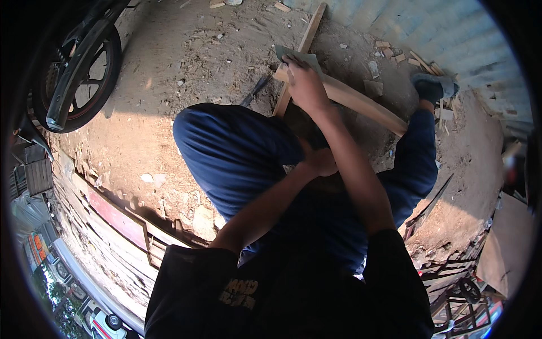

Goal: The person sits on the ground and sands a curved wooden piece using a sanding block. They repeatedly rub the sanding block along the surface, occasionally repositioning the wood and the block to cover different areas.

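Observation:
My right hand (305,82) holds a greenish-grey sheet, apparently sandpaper (314,60), against the near-left end of a planed wooden piece (364,101). That piece slopes down to the right, its far end beside my right lower leg. Beneath its left end a narrow wooden strip (312,27) crosses on the dirt ground. My left hand (322,163) is low between my legs, partly behind my right forearm; its fingers are hidden, so any grip does not show. A dark hand tool, possibly a chisel (256,90), lies left of the strip.
A motorcycle wheel (99,80) stands at upper left. Corrugated metal sheeting (444,25) edges the upper right, with wood offcuts (388,53) scattered before it. A handsaw (432,203) lies right of my leg. Wooden boards (114,216) line the lower left.

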{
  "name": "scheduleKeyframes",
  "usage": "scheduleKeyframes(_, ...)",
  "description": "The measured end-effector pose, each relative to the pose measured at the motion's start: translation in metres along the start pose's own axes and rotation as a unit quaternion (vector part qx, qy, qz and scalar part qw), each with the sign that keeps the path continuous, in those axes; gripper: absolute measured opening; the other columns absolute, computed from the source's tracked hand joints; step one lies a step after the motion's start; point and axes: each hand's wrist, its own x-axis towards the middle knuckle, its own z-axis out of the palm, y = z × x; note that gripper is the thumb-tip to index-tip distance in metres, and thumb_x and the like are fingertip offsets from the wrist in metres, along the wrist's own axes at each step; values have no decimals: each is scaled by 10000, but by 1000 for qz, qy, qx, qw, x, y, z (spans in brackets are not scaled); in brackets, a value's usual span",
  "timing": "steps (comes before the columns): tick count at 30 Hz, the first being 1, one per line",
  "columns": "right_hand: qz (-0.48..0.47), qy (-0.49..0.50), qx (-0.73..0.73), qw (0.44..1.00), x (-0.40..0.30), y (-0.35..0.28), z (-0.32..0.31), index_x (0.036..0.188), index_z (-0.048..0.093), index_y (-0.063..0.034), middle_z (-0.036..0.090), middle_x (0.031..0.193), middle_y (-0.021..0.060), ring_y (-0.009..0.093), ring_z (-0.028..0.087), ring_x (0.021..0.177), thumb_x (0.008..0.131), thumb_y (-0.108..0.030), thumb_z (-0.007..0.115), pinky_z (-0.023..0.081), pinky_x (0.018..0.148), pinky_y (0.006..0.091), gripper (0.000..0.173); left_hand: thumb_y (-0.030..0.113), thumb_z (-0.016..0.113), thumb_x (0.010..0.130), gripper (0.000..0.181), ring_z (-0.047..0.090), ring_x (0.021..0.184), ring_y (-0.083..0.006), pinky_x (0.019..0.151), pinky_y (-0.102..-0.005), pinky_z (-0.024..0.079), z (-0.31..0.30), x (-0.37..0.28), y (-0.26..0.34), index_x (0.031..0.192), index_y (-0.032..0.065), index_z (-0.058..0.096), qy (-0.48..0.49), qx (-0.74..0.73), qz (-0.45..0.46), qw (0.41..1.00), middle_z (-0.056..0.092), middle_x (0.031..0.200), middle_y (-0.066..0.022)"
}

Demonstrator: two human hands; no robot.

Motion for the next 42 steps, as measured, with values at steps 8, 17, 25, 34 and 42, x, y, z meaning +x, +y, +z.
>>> scheduleKeyframes(8,9,3,-3,1000,-11,6,1,1204,532,44,516,1265,232,357,438,1237,903,-70,479,359,1040,416,327,525,371,924,616,335,1328,-329,1093,-477,203,-31,-11,30,1348,82,430,-85,29,-57,994,400,1418,-157)
scheduleKeyframes(17,-32,75,-69,994,-23,-3,17,1194,530,75,504,1286,232,359,413,1266,906,-97,486,309,1078,428,339,439,425,932,545,405,1271,-313,1080,-422,257,-1,-7,-14,1325,61,440,-39,0,-7,999,449,1365,-163)
scheduleKeyframes(25,24,38,-130,990,-16,7,-1,1233,510,35,574,1178,230,352,531,1124,923,-187,474,380,990,444,383,353,424,944,469,463,1219,-334,1022,-406,354,-30,-16,23,1277,25,462,-49,13,12,999,512,1289,-196)
scheduleKeyframes(34,46,-142,-70,986,-5,-3,-19,1356,431,-64,468,1337,211,341,491,1191,821,-73,487,387,1014,412,538,354,396,955,476,466,1218,-333,1029,-409,339,-41,-20,40,1283,13,454,-53,15,-25,998,508,1292,-202)
scheduleKeyframes(42,122,-198,-19,972,24,-9,-27,1300,500,-71,603,1085,231,375,583,1006,875,-137,463,452,899,430,432,330,420,951,464,445,1235,-329,1013,-408,358,-56,-26,51,1276,-1,453,-61,-40,-14,997,477,1327,-195)
